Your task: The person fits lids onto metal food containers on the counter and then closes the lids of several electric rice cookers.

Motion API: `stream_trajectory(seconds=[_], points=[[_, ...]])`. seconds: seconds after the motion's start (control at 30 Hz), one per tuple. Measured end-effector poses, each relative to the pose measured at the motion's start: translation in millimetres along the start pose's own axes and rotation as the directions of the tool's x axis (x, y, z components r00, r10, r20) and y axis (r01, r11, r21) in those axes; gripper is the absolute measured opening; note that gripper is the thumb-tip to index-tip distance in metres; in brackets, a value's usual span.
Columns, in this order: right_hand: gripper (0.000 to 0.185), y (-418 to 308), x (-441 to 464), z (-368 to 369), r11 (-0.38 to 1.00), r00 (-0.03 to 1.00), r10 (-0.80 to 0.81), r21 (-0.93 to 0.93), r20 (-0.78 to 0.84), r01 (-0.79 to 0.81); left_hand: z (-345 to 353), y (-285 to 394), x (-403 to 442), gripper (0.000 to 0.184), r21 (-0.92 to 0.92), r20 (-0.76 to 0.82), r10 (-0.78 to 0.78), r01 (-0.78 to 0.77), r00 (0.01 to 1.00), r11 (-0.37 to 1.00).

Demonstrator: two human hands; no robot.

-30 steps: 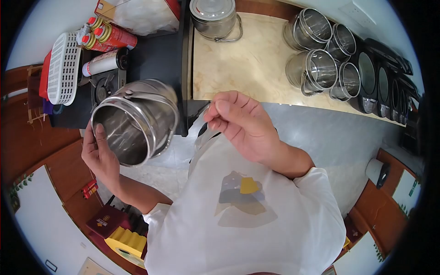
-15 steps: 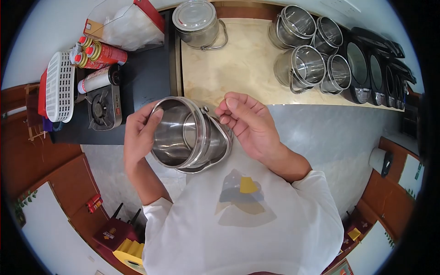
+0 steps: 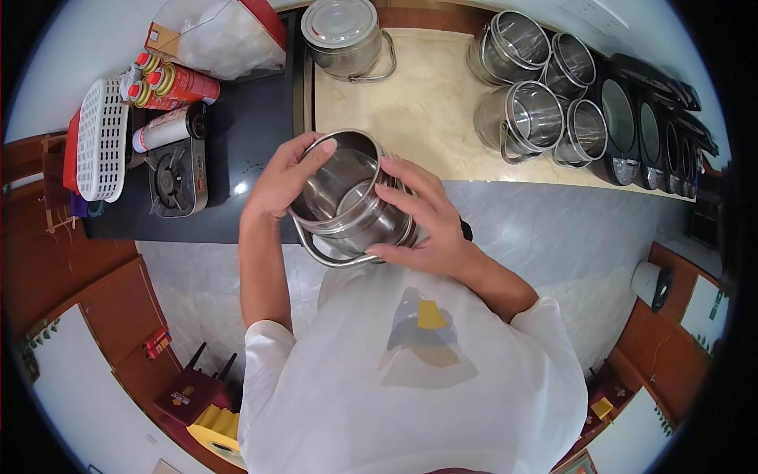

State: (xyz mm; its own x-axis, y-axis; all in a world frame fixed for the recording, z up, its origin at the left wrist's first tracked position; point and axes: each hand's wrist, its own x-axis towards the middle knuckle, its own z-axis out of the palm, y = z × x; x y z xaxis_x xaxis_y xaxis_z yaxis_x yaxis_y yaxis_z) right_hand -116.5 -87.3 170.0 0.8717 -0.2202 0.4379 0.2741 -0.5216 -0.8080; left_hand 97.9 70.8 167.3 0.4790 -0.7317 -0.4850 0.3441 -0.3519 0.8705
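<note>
We'd call this step two-handed pot handling: metal pot [image 3: 350,189] tilted between our hands. Left hand [image 3: 276,180] clamps the rim, thumb inside; right hand [image 3: 433,225] spreads against its side, can't tell if gripping. Next move likely calls for steady support.

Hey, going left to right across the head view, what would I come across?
White basket, portable stove, left hand, tilted steel pot, right hand, cluster of open steel pots, row of black objects.
</note>
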Motion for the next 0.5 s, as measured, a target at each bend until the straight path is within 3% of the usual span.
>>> stream_trajectory(seconds=[0.03, 0.1, 0.2, 0.3, 0.33, 0.37, 0.43, 0.5], points=[[0.077, 3, -3, 1, 1.000, 1.000, 0.000, 0.000, -0.001, 0.000, 1, -1, 2, 0.034, -0.176, 0.064, -0.054, 0.065, 0.996, 0.982], [0.087, 7, -6, 1, 0.999, 0.999, -0.015, -0.048, 0.031, 0.016, 0, -16, 6, 0.044, -0.246, 0.092, -0.029, 0.051, 0.995, 0.968], [0.096, 16, -8, 0, 0.989, 0.999, -0.029, -0.146, 0.030, 0.033, 11, -37, 8, 0.056, -0.590, -0.019, -0.036, 0.018, 0.999, 0.807], [0.101, 27, -10, -4, 0.972, 1.000, 0.010, -0.234, -0.011, -0.013, 17, -59, 11, 0.060, -0.700, -0.031, -0.036, 0.004, 0.999, 0.714], [0.094, 29, -12, -5, 0.967, 0.999, 0.037, -0.252, -0.025, -0.042, 19, -62, 12, 0.066, -0.698, 0.036, 0.067, -0.022, 0.997, 0.716], [0.094, 33, -15, -5, 0.966, 0.999, 0.032, -0.256, -0.030, -0.039, 23, -65, 13, 0.066, -0.695, 0.039, 0.072, -0.025, 0.997, 0.718], [0.083, 35, -16, -6, 0.924, 0.992, -0.123, -0.366, -0.005, 0.113, 32, -65, 15, 0.070, -0.650, -0.005, 0.097, -0.077, 0.995, 0.756], [0.073, 31, -15, -1, 0.931, 0.992, -0.122, -0.349, -0.026, 0.106, 32, -68, 17, 0.072, -0.609, 0.041, 0.128, -0.077, 0.991, 0.790]])
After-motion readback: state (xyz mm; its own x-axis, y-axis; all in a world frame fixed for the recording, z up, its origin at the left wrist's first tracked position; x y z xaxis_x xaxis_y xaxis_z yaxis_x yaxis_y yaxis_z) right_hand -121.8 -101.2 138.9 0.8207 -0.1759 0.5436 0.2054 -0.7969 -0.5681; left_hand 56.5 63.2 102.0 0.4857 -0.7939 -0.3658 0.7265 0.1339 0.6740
